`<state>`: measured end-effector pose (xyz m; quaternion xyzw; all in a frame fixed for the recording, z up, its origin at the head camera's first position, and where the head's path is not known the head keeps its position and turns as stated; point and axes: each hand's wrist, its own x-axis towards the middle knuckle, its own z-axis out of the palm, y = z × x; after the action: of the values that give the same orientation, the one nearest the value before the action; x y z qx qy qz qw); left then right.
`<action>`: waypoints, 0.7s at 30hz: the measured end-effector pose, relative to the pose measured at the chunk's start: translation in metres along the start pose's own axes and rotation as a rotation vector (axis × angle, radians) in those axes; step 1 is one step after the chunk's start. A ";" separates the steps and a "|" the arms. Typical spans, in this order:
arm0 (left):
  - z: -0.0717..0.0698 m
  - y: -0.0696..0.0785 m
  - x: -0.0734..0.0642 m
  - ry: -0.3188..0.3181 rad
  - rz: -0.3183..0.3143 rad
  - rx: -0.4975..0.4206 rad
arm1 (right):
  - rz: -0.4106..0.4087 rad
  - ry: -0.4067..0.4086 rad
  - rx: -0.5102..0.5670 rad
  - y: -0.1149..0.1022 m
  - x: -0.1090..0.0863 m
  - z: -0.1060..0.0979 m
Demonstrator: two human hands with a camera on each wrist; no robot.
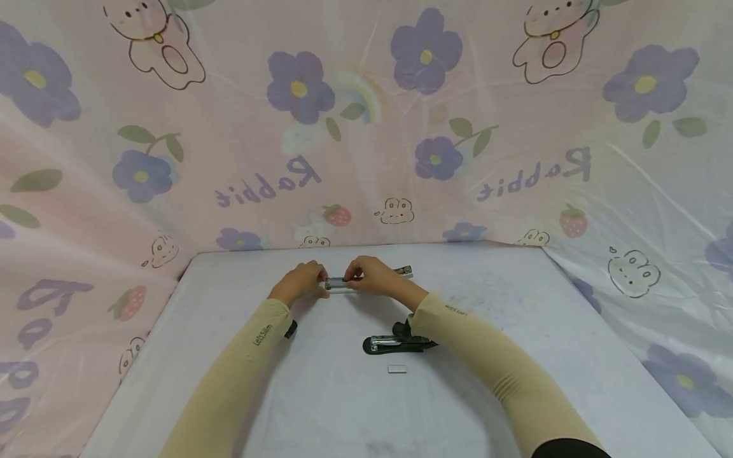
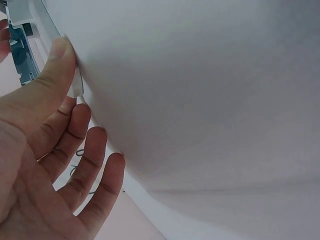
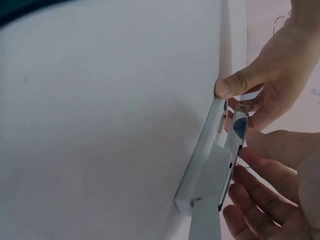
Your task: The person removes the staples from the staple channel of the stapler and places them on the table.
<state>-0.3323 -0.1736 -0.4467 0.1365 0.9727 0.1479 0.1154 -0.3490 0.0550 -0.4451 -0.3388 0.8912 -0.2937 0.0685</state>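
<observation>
Toward the far side of the table, both hands hold a white stapler [image 1: 338, 284] that lies opened up. In the right wrist view its pale base [image 3: 197, 160] runs beside a shiny metal staple channel [image 3: 239, 127]. My left hand [image 1: 300, 282] grips one end, the thumb pressed along the base's edge and the other fingers spread beneath in the left wrist view. With thumb and fingertips, my right hand [image 1: 369, 275] pinches the metal channel from the side. Part of the opened stapler shows beyond the right hand, which hides its middle.
Nearer the body lies a black stapler [image 1: 395, 344], partly overlapped by the right wrist's dark camera. A small grey strip [image 1: 397, 369], looking like a block of staples, lies just in front of it. A patterned curtain [image 1: 366, 146] hangs behind the white table [image 1: 321, 394].
</observation>
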 end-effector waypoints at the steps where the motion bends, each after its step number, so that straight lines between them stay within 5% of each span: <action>1: 0.000 0.000 0.000 0.000 0.001 -0.001 | 0.002 -0.003 -0.002 -0.001 0.000 0.000; 21: 0.000 0.000 0.000 -0.004 0.001 0.013 | -0.011 -0.038 -0.029 -0.001 0.006 0.004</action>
<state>-0.3321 -0.1739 -0.4463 0.1378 0.9734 0.1414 0.1165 -0.3522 0.0489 -0.4471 -0.3502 0.8919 -0.2749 0.0788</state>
